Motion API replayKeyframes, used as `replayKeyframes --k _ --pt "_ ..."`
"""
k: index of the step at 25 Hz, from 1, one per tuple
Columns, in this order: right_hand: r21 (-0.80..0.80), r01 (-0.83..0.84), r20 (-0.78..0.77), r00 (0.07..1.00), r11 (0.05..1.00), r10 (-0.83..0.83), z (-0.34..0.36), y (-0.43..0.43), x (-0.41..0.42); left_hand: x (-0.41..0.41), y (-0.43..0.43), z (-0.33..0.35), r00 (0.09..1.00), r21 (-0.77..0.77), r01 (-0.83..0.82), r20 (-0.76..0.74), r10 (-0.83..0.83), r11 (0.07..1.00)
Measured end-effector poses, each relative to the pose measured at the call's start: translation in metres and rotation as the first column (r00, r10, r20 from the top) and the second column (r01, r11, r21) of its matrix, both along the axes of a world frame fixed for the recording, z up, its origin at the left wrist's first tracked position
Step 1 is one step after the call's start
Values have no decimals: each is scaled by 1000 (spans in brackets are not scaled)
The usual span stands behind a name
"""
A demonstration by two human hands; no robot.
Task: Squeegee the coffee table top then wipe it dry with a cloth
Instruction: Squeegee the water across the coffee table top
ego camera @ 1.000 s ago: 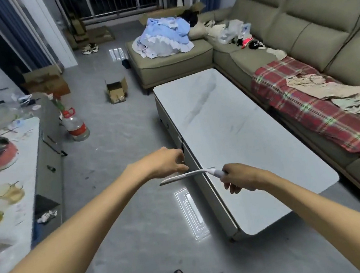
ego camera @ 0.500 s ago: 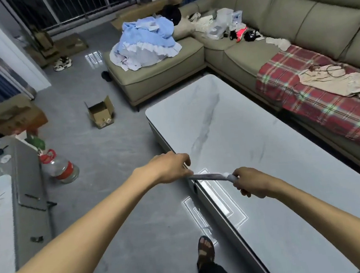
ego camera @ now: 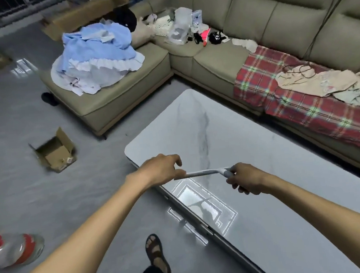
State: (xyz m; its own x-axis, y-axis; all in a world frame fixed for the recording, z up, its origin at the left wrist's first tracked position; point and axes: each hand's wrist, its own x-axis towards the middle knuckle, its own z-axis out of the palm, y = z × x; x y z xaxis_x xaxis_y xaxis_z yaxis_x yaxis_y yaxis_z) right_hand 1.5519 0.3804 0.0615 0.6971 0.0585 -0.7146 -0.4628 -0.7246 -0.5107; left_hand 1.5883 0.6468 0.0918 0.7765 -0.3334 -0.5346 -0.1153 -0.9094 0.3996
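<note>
Left arm (ego camera: 91,230): bare, stretched forward from the lower left, wrist straight.
Left hand (ego camera: 160,169): back upward, fingers curled, thumb and fingertips pinching the left end of the squeegee (ego camera: 203,172).
Right arm (ego camera: 315,208): bare, stretched forward from the lower right, angled inward.
Right hand (ego camera: 247,179): knuckles upward, fingers wrapped round the squeegee's handle; about level with the left hand, a little to its right.
Foot (ego camera: 157,253): sandalled, below and between the two hands.

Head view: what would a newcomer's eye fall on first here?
The two hands at the centre: the left hand pinches one end of a white squeegee, the right hand holds its handle, over the marble coffee table top. Then the blue clothes pile on the sofa beyond, and the red plaid blanket at right.
</note>
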Motion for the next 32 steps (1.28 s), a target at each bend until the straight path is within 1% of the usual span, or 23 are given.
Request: replayKeyframes --k 3,5,7,10,13,16,18,21,23,25,27,28,30,32 --pt "-7 167 -16 986 986 -167 -1 26 40 67 29 -10 999 15 48 -10 -48 999" --pt "14 299 -15 954 954 -299 3 38 67 110 41 -12 997 25 83 -11 -82 996" --pt "42 380 -56 924 924 -377 -2 46 101 156 51 -23 996 -3 92 -16 -92 996" --pt "46 414 -124 905 909 -406 -35 55 159 218 58 -55 997 0 61 -42 -61 998" --pt "48 421 -139 901 906 -412 -83 64 220 267 58 -99 997 26 -2 -74 4 1000" --pt "38 471 -104 879 881 -465 -119 71 288 326 61 -136 988 18 -98 -115 100 995" --pt "28 503 -43 864 864 -502 -138 70 332 369 63 -162 983 4 -167 -78 167 986" --pt "-38 463 83 885 886 -459 -178 68 386 424 65 -226 982 -20 -188 -29 187 982" --pt "-134 399 141 914 907 -381 -218 72 420 460 64 -290 988 -2 -144 -52 144 990" --pt "-209 360 202 925 909 -320 -253 73 456 494 62 -352 994 45 -78 -78 81 996" --pt "-256 336 284 922 906 -261 -278 68 510 521 60 -399 998 78 -39 -43 43 996" --pt "-276 326 319 919 904 -233 -288 63 539 530 60 -416 1000 75 -26 -12 27 997" --pt "-291 367 375 893 884 -248 -306 57 598 545 57 -443 1000 52 2 30 -3 999" --pt "-298 405 402 875 864 -271 -323 56 645 553 55 -460 1000 24 -2 10 2 1000"
